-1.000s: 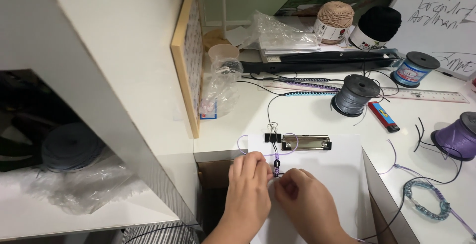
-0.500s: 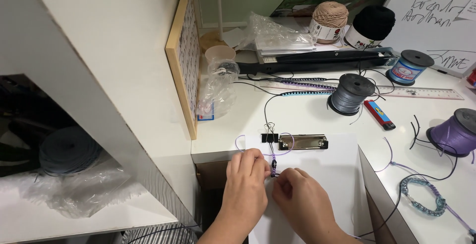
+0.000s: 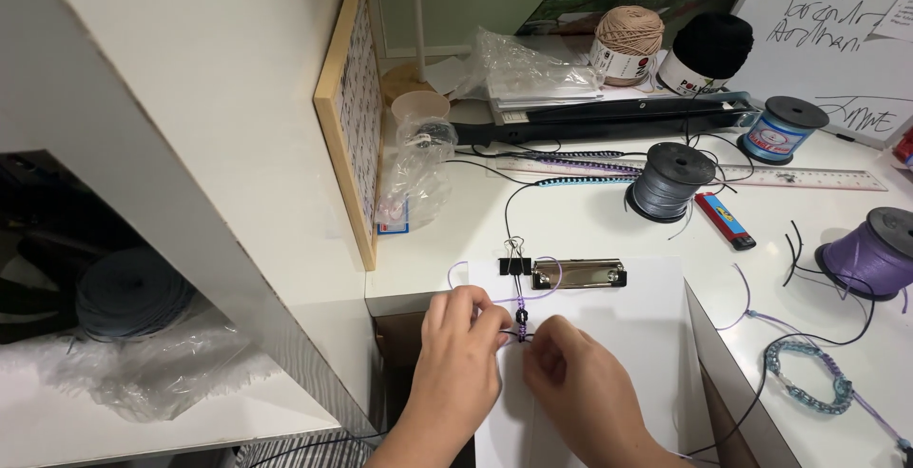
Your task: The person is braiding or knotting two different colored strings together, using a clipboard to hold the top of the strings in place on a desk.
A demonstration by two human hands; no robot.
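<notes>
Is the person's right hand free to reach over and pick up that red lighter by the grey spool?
Probably not yet: the right hand is pinching the knotted cord on the clipboard. The path to the red lighter looks open, though.

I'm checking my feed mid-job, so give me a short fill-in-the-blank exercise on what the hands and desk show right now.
1. Both hands, left hand and right hand, pinch a knotted cord lying on a white ____.
2. The cord's top end hangs from a black binder ____.
3. The grey spool stands next to a red ____.
4. The finished bracelet lies to the ____ of the hands.

Missing words: clipboard; clip; lighter; right
</notes>
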